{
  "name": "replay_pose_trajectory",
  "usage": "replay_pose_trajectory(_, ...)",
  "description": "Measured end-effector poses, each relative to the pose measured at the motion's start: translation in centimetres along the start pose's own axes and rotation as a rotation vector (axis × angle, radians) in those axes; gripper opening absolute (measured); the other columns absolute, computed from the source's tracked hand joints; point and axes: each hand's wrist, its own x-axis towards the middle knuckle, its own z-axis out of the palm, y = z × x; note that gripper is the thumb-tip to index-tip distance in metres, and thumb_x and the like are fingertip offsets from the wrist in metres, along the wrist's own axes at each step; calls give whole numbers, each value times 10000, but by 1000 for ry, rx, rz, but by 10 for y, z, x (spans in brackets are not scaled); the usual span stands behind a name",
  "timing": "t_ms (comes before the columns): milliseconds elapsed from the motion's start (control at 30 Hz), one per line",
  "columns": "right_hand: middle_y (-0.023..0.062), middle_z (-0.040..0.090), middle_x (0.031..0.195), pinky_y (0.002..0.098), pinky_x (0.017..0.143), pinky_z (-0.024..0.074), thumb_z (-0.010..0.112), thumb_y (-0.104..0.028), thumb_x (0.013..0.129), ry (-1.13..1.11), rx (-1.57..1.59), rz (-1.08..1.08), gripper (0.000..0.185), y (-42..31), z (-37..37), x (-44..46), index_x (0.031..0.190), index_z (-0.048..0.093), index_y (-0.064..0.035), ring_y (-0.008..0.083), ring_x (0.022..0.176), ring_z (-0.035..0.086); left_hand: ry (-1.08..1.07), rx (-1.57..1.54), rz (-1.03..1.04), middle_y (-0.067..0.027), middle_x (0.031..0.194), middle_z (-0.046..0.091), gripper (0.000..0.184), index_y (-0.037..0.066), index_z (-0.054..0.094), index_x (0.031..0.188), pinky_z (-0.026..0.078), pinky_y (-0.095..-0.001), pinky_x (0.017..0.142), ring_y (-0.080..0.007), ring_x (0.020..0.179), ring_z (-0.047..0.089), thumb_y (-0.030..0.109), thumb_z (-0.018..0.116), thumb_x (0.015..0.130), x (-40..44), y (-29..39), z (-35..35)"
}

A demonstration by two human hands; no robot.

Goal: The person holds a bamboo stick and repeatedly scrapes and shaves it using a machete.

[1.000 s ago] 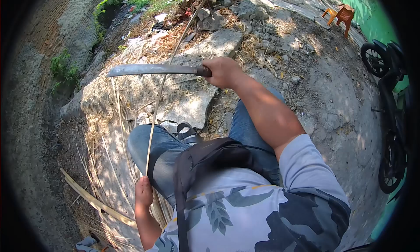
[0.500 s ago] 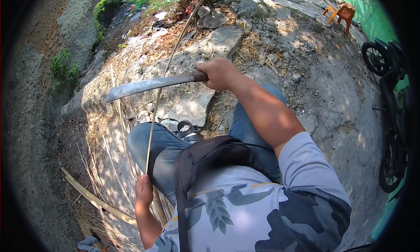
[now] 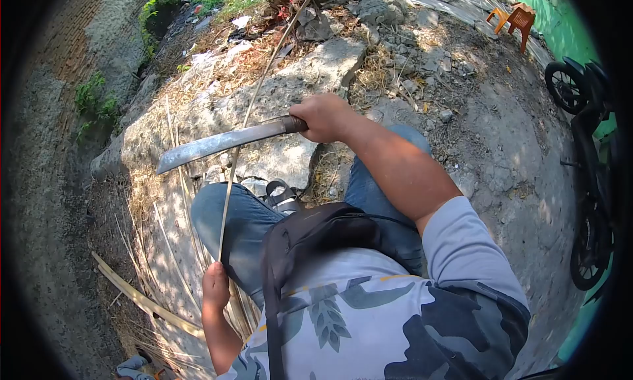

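Long, slender, tan wood-like strip [image 3: 228, 194] runs, in the head view, from twelve o'clock to half past seven, where the bare left hand [image 3: 215, 286] is wrapped round it; the bare right hand [image 3: 324, 118], near twelve, clenches the dark handle [image 3: 295, 124] of a broad grey steel machete [image 3: 211, 147] that crosses the strip at ten.

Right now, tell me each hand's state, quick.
Left hand: closed, holding a thin strip.
Right hand: closed, holding a machete by its handle.
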Motion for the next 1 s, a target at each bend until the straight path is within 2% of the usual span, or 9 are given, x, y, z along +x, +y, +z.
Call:
replay_pose_trajectory(167,66,743,878,486,759,581,728,-232,797,-35,-80,-98,159,-9,0,1,942,697,-175,315,859,740,5,3,68,57,604,407,531,104,466,776,298,-275,490,-60,537,385,489,376,1132,1,-12,-1)
replay_pose_trajectory(267,78,715,852,503,751,564,752,-226,767,5,-39,-67,178,-9,-3,1,906,659,-165,339,845,719,14,8,61,61,614,402,526,103,466,783,294,-272,496,-58,544,378,490,383,1130,0,-13,0)
replay_pose_trajectory(500,101,743,947,500,814,579,714,-246,817,16,-17,185,198,8,-13,3,1002,691,-179,330,935,735,19,-29,22,81,614,412,518,95,489,804,282,-256,501,-37,551,363,488,394,1128,0,-8,2)
replay_pose_trajectory(600,100,741,954,497,818,578,707,-243,820,22,13,175,187,10,-12,2,994,691,-176,328,948,732,17,-22,26,85,617,408,517,95,494,811,280,-256,504,-36,556,364,493,396,1127,-1,-6,2)
replay_pose_trajectory(700,106,718,896,521,756,553,716,-239,814,76,44,88,162,14,2,2,948,666,-161,369,880,711,20,-42,7,86,619,407,516,95,497,813,280,-259,507,-36,562,366,494,399,1126,0,-7,3)
replay_pose_trajectory(933,76,709,845,510,736,554,726,-245,781,-62,-23,-76,177,-15,4,1,924,650,-174,357,836,710,53,4,37,81,641,425,506,94,497,807,285,-258,516,-37,578,368,483,423,1123,-2,-8,3)
replay_pose_trajectory(1000,75,710,835,509,724,556,730,-229,764,-18,-53,-113,181,-14,6,3,919,655,-174,355,829,712,54,-21,43,81,644,426,497,93,500,807,288,-256,518,-37,582,370,470,432,1123,0,-18,2)
